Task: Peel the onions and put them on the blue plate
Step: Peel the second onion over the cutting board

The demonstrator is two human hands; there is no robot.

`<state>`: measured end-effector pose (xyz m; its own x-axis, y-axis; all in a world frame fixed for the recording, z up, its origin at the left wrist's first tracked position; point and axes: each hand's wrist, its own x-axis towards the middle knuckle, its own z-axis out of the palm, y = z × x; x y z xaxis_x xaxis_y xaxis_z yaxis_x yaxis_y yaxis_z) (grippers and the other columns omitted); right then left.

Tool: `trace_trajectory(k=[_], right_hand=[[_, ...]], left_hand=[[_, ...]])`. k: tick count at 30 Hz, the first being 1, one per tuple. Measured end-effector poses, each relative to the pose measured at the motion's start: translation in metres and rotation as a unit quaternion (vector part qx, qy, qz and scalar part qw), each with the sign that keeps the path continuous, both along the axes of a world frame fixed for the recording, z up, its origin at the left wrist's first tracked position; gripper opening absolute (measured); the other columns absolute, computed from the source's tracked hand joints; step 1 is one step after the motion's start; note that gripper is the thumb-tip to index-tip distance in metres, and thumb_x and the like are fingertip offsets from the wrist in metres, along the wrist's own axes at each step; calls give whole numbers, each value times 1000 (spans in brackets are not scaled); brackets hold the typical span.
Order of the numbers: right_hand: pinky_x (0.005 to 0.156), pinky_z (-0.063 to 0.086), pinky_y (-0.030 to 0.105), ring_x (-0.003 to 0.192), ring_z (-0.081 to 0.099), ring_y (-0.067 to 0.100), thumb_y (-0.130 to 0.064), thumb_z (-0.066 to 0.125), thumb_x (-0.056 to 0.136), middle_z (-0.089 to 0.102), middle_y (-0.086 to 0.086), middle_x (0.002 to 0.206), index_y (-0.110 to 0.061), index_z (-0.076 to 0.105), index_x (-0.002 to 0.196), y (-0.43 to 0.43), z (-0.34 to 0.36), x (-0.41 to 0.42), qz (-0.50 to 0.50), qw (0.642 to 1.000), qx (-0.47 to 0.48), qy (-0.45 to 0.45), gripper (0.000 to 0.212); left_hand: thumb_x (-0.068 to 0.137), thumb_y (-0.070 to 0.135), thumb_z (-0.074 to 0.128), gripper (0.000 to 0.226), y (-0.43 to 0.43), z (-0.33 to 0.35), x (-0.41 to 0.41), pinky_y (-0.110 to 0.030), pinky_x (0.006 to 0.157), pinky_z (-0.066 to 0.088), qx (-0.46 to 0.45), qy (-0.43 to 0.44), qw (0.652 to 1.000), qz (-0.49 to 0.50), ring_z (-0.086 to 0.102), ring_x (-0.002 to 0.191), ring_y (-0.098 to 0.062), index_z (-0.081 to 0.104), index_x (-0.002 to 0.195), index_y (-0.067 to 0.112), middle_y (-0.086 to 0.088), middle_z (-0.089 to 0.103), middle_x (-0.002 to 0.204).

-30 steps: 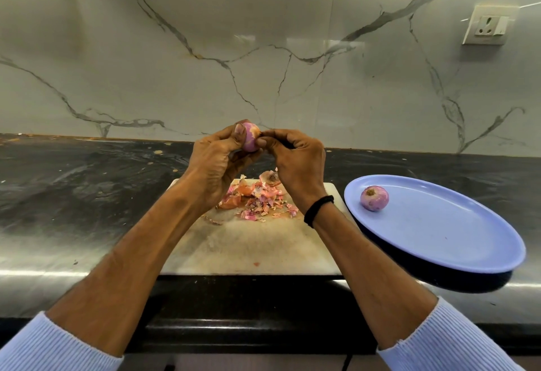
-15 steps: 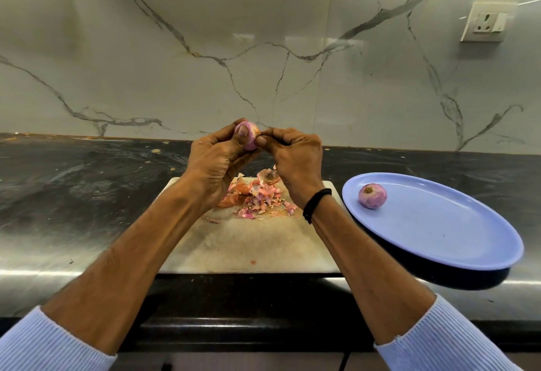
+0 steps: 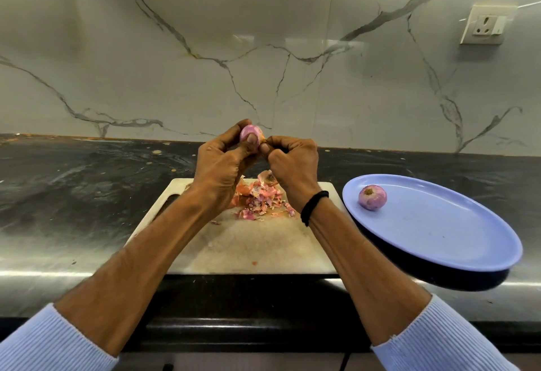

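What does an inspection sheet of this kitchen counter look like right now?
Surface: dark veined stone counter with a white cutting board on it.
Job's things: small pink onion held above the board; peeled pink onion on the round blue plate.
Clutter: heap of pink-orange onion skins on the board.
Hands: left hand holds the small pink onion; right hand pinches a flap of orange skin at its side.
Cables: thin pale line by the white wall socket, cannot tell if a wire.
Surroundings: grey-veined white marble wall.
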<state>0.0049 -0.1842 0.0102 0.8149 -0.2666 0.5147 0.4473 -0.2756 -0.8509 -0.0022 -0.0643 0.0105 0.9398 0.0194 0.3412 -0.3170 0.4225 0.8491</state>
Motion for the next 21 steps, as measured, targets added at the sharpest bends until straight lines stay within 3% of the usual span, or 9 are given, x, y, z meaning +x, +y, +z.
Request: trace_trajectory(k=[3,8,11,15,18,21], right_hand=[[79,61,38,83,71,18,0,70,81,74,5,80,-10,78,87,-4,1,1,17,999,43,26,13],[77,60,35,79,68,19,2,66,82,72,4,75,-14,77,77,-5,5,-3,41,997,55,24,20],[76,53,32,73,59,19,10,55,83,64,8,71,-6,71,69,-5,12,-8,118,974,178,79,27],[88,53,38,73,59,21,14,47,88,63,8,69,-1,65,72,-10,15,-7,201,914,337,103,29],[86,57,37,80,66,22,13,52,89,67,11,84,-3,63,89,-9,13,-6,177,939,289,64,20],[84,59,34,91,70,18,15,51,88,71,8,94,-11,64,99,-11,8,-3,107,977,182,25,32]], left_hand=[[68,20,75,67,1,0,-2,-42,94,57,54,-21,998,15,67,112,-30,59,132,9,-9,64,129],[81,1,67,45,8,6,-3,-42,86,60,25,0,999,-42,66,113,-35,61,125,5,-17,61,130],[82,6,63,44,9,10,-6,-37,84,61,-25,36,997,-69,66,113,-34,60,125,1,-19,64,126],[97,3,53,24,12,13,-6,-38,85,61,-84,76,990,-84,68,108,-35,61,120,-2,-23,65,121],[99,5,51,20,11,12,-6,-37,84,61,-74,75,991,-81,68,107,-34,62,115,2,-22,66,119],[98,4,51,23,10,10,-4,-36,86,60,-48,63,994,-75,68,108,-33,62,118,6,-18,67,120]])
